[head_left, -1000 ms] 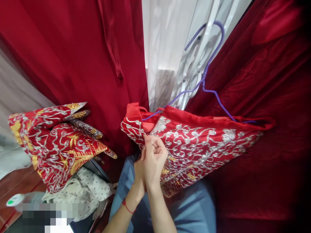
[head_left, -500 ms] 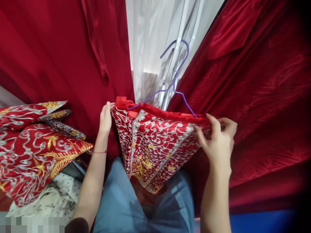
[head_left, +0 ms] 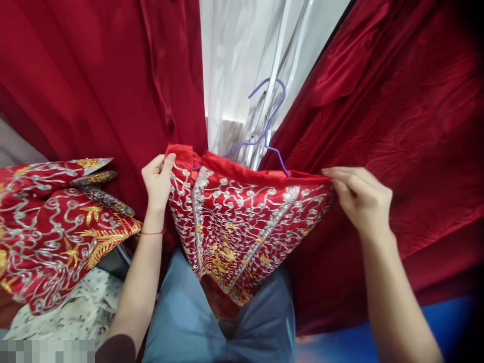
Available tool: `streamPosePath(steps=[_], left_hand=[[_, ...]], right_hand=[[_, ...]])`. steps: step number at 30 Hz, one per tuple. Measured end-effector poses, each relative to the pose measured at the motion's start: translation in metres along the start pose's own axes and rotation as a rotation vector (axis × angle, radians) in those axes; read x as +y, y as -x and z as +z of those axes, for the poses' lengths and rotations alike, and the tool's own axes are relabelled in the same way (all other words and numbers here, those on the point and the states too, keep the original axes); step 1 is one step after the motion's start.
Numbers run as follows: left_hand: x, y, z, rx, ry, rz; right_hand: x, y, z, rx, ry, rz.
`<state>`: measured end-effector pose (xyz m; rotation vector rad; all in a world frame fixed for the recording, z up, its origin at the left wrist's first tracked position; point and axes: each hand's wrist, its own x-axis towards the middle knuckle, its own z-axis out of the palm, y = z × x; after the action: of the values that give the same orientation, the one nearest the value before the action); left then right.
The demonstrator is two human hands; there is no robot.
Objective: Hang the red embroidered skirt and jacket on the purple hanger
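Observation:
A red embroidered skirt-like garment, covered in silver scrolls and some gold motifs, is stretched between my two hands above my knees. My left hand pinches its top left corner at the plain red waistband. At the opposite corner, the fingers of my right hand are closed on the top edge. Inside the waistband sits a purple wire hanger; its hook points up and its lower bar is hidden by the cloth.
Red satin cloth hangs on the left, and dark red velvet on the right. White metal rails stand between them. More embroidered red pieces lie at left over white dotted fabric. Blue shows at lower right.
My right hand has moved outward to the right and now pinches the garment's far corner. My left hand has shifted slightly left, its thumb now over the waistband. The garment is spread wider.

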<state>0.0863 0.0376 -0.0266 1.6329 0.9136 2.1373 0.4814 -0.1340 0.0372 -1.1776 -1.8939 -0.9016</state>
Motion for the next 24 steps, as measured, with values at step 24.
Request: streamPosePath(steps=[24], left_hand=[[0.041,0.052,-0.001,-0.051,-0.178,-0.016]], right_hand=[[-0.128,-0.021,0.081,0.447,-0.051,-0.262]])
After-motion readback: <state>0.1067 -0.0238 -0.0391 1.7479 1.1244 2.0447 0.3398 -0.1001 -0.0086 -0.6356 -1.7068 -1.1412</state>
